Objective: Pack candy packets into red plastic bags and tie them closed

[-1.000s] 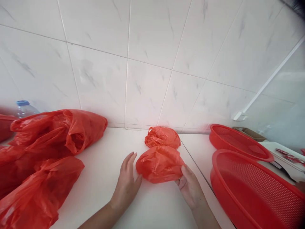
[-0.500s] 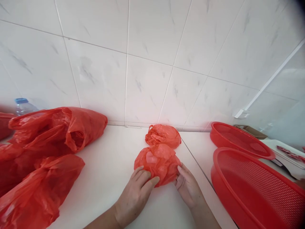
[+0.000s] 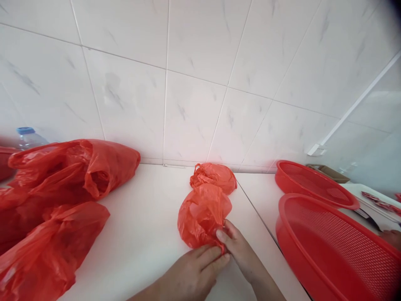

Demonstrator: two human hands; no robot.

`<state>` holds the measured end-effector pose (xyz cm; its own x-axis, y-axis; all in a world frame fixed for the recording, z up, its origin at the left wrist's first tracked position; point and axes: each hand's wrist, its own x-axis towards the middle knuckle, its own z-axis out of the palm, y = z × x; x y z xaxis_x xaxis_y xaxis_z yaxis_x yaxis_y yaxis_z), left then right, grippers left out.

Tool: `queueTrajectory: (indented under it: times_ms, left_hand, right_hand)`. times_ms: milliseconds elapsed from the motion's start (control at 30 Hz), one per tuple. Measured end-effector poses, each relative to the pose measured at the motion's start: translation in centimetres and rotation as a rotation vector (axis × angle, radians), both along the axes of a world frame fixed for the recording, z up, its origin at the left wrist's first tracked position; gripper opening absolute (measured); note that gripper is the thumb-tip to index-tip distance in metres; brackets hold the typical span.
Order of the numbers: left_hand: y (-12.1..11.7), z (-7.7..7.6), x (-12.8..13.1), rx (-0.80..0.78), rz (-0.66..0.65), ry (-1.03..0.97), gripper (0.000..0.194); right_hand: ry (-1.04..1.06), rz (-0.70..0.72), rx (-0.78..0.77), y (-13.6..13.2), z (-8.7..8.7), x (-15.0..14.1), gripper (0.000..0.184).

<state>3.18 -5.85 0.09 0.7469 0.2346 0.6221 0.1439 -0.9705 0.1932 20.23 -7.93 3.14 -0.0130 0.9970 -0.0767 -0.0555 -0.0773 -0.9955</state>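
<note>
A crumpled red plastic bag (image 3: 200, 213) rests on the white table in front of me, with its edge gathered near my hands. My left hand (image 3: 197, 269) has its fingers closed on the gathered near edge. Just beside it, my right hand (image 3: 236, 246) pinches the bag's right side between thumb and fingers. What lies inside the bag is hard to make out. Right behind it, close to the wall, lies another bundled red plastic bag (image 3: 217, 175), which neither hand touches.
Several larger red plastic bags (image 3: 78, 167) lie at the left, before a bottle (image 3: 29, 138) with a blue cap. Two red mesh baskets (image 3: 300, 242) stand at the right. Beyond them are a knife (image 3: 369, 219), a white tray (image 3: 357, 190) and another person's hand (image 3: 393, 239).
My hands have come closer together, the right one moving down and left. The near edge of the bag has been gathered between them, and its far part stands higher.
</note>
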Motion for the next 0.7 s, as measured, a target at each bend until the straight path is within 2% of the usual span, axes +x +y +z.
queueTrajectory:
  times_ms: [100, 167, 267, 333, 400, 467, 500, 533, 567, 633, 667, 700]
  left_hand:
    - [-0.3, -0.2, -0.2, -0.101, -0.033, -0.044, 0.053]
    - [-0.2, -0.2, -0.7, -0.151, -0.005, -0.091, 0.055]
    - [0.8, -0.1, -1.6, -0.119, 0.179, -0.237, 0.062]
    - [1.8, -0.1, -2.2, -0.138, 0.336, -0.329, 0.07]
    - [2.7, 0.1, -2.7, -0.318, 0.412, -0.362, 0.086]
    - [3.5, 0.4, -3.0, -0.562, 0.386, -0.361, 0.1]
    - [3.8, 0.6, -3.2, -0.664, 0.351, -0.358, 0.098]
    - [4.1, 0.8, -3.3, -0.755, 0.322, -0.38, 0.088]
    - [4.4, 1.0, -3.4, -0.838, 0.302, -0.42, 0.068]
    - [5.1, 1.5, -3.6, -0.99, 0.303, -0.527, 0.019]
    - [5.4, 1.8, -3.7, -1.057, 0.328, -0.587, 0.009]
    - [5.9, 2.0, -3.9, -1.114, 0.357, -0.639, 0.017]
  right_hand:
    - [0.104, 0.041, -0.044, 0.2, 0.2, -0.5, 0.023]
    - [0.048, -0.014, -0.064, 0.4, 0.1, -0.5, 0.019]
    - [-0.158, -0.057, -0.037, 0.5, -0.5, -0.2, 0.011]
    - [-0.25, 0.027, -0.018, 0.3, -0.9, -0.3, 0.009]
    - [-0.263, 0.134, -0.044, -0.1, -1.1, -0.8, 0.011]
    - [-0.251, 0.211, -0.086, -0.6, -0.8, -1.4, 0.012]
    - [-0.241, 0.249, -0.105, -0.8, -0.5, -1.7, 0.011]
    - [-0.232, 0.285, -0.126, -0.9, -0.1, -1.9, 0.009]
    - [-0.228, 0.32, -0.15, -1.0, 0.2, -2.0, 0.006]
    - [-0.255, 0.347, -0.189, -0.9, 0.7, -1.6, 0.013]
    - [-0.294, 0.32, -0.198, -0.7, 0.8, -1.0, 0.016]
    - [-0.352, 0.257, -0.192, -0.5, 0.8, -0.3, 0.015]
